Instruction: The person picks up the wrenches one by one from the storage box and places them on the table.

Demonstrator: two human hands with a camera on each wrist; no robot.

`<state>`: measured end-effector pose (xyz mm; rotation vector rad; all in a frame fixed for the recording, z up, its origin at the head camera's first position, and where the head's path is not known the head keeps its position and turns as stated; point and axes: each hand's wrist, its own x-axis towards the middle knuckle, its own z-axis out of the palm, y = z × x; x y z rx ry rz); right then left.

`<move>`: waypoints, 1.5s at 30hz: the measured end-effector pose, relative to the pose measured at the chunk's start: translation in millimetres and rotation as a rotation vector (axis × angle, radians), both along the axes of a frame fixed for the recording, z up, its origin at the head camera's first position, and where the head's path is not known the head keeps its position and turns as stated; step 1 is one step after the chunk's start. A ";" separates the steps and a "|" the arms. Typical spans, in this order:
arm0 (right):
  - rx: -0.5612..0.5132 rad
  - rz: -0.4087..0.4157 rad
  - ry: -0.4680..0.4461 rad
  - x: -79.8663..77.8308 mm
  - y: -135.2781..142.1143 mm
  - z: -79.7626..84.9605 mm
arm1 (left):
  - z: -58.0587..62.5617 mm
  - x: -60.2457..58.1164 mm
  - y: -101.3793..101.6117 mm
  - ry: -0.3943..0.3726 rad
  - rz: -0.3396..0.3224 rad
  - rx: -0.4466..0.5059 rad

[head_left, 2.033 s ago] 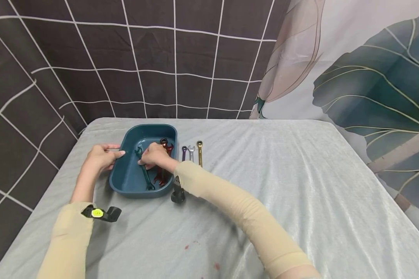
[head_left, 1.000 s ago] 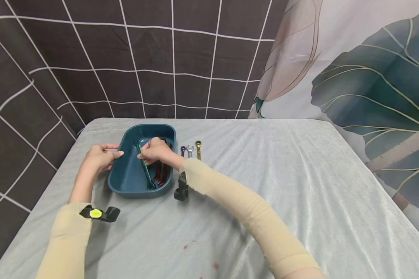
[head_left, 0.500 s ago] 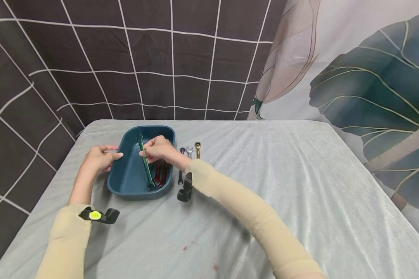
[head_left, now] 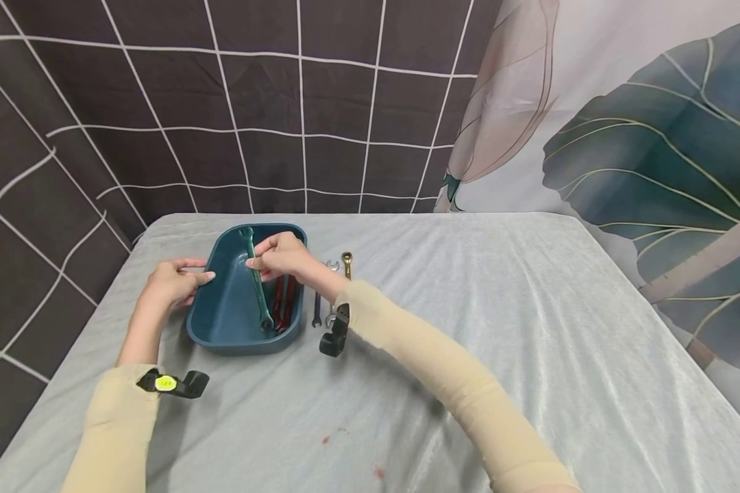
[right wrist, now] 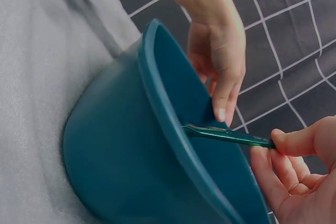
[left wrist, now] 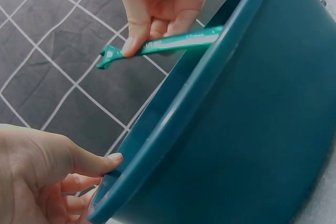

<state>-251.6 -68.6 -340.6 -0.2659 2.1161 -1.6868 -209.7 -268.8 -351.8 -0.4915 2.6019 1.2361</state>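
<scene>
A deep teal plastic bin (head_left: 243, 348) rests on the cloth. My left hand (head_left: 169, 282) grips its left rim, thumb on the inside and fingers outside. Over the bin, my right hand (head_left: 281, 257) pinches a green wrench (head_left: 260, 301) near its upper end between thumb and fingers. The wrench slants, its open-ended head up and its lower ring end down inside the bin. In the left wrist view, the upper end of the wrench (left wrist: 178, 42) stands above the rim. Two red wrenches (head_left: 279, 301) lie inside along the right wall, partly covered by the right hand.
Right of the bin, a dark purple wrench (head_left: 317, 311), a silver wrench (head_left: 331, 318) and a gold wrench (head_left: 347, 259) lie in a row, partly under the right forearm. Grey cloth (head_left: 469, 308) covers the table. A dark gridded curtain (head_left: 253, 89) hangs behind it.
My right hand has drawn the green wrench's upper end up and away from the bin floor and shifted slightly right. The left hand has stayed on the rim.
</scene>
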 end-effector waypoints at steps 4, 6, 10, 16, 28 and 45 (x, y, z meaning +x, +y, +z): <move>-0.029 -0.012 -0.011 0.2 2.7 3.9 | 0.0 0.1 0.2 0.002 0.003 -0.002; -0.037 -0.019 -0.014 0.3 4.0 5.5 | -0.2 0.1 0.1 0.003 0.002 -0.001; -0.046 -0.019 -0.005 1.5 7.0 10.1 | -0.3 0.0 -0.1 0.002 0.003 0.001; -0.068 -0.010 0.014 5.3 12.2 17.8 | -0.1 0.1 0.2 0.003 0.001 -0.004; -0.064 0.002 0.027 8.4 30.7 29.9 | 0.8 1.1 0.6 0.004 -0.004 -0.016; -0.076 -0.055 0.017 1.1 62.7 33.2 | 2.3 4.3 2.4 0.021 -0.012 -0.034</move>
